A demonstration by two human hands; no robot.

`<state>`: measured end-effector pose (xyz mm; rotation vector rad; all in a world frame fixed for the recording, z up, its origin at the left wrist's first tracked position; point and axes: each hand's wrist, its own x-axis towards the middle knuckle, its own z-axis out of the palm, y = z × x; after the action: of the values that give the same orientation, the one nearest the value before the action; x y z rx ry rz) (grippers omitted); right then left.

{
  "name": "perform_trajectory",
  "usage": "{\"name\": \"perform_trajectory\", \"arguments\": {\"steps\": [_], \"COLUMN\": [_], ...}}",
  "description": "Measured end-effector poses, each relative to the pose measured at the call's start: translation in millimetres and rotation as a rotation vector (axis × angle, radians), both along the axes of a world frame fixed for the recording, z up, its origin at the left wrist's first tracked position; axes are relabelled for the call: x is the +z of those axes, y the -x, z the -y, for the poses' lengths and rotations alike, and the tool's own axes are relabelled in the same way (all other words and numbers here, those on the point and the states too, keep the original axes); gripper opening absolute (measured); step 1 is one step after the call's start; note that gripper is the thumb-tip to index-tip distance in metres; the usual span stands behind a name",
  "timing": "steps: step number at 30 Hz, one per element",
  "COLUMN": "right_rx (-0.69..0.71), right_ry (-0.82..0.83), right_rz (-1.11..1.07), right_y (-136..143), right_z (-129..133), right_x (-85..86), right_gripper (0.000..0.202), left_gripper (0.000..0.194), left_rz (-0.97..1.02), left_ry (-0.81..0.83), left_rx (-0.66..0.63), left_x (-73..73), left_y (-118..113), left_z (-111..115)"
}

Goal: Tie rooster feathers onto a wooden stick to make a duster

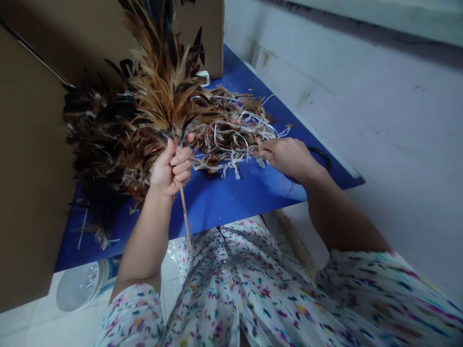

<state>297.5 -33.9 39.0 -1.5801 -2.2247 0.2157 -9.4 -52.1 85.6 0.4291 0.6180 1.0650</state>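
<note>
Brown-and-black feather duster (162, 96) pointing to 12 o'clock: left hand (171, 166) grips its slim wooden stick (185, 212), apparently to steady it; right hand (284, 155) pinches, contents unclear.

Table (224, 200): plain blue | feathers (162, 96) above table: golden brown, blackish towards top | stick (185, 212) over table's near edge: tan | feather pile (104, 130) on table: dark brown, black, tan | strips (237, 156) on table: white | box (211, 29) at table's far end: brown, bears black print | wall (379, 120) right of table: pale lilac-grey | clothes (231, 289) before table: white, multicoloured flecks
</note>
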Motion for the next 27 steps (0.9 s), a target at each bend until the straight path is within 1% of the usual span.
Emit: {"name": "perform_trajectory", "arguments": {"steps": [2,3,5,6,8,10,12,14,16,19,23,27], "right_rx": [-0.037,-0.044,-0.026,0.017,0.175,0.309,0.363,0.385,0.391,0.363,0.289,0.197], "right_ry": [-0.084,-0.123,-0.171,-0.168,-0.102,-0.02,0.032,0.075,0.109,0.125,0.136,0.133], "right_rz": [0.191,0.239,0.25,0.21,0.124,0.101,0.161,0.228,0.238,0.108,-0.183,-0.354], "right_y": [1.3,5.8,21.5,31.8,54.3,75.8,93.0,103.9,107.9,103.7,90.3,79.3], "right_z": [-1.9,-2.4,-3.9,-5.2,-9.6,-16.0,-23.3,-30.4,-36.6,-43.6,-47.7,-50.1], "right_x": [4.4,8.6,18.4,22.8,28.4,28.0,22.3,13.6,4.8,-3.9,-4.6,-2.8], "right_gripper": [0.02,0.02,0.025,0.027,0.027,0.023,0.021,0.021,0.019,0.017,0.009,0.006], "left_gripper": [0.053,0.053,0.053,0.053,0.053,0.051,0.051,0.051,0.052,0.054,0.053,0.052], "left_rz": [0.024,0.032,0.036,0.033,0.019,0.006,-0.006,-0.012,0.0,0.026,-0.004,0.052], "left_ry": [-0.012,-0.017,-0.026,-0.027,-0.024,-0.015,-0.007,-0.001,-0.001,-0.01,0.004,-0.009], "left_rx": [0.014,0.021,0.036,0.045,0.065,0.087,0.098,0.098,0.092,0.086,0.1,0.093], "left_x": [0.5,0.7,0.9,1.0,1.3,1.7,2.0,2.2,2.3,2.6,2.8,0.8], "left_y": [2.6,3.7,5.4,5.9,6.6,6.9,7.0,7.1,6.9,6.5,6.7,8.9], "left_z": [-1.3,-1.8,-2.6,-2.9,-3.2,-3.4,-3.6,-3.9,-4.0,-4.1,-4.2,-5.1]}}
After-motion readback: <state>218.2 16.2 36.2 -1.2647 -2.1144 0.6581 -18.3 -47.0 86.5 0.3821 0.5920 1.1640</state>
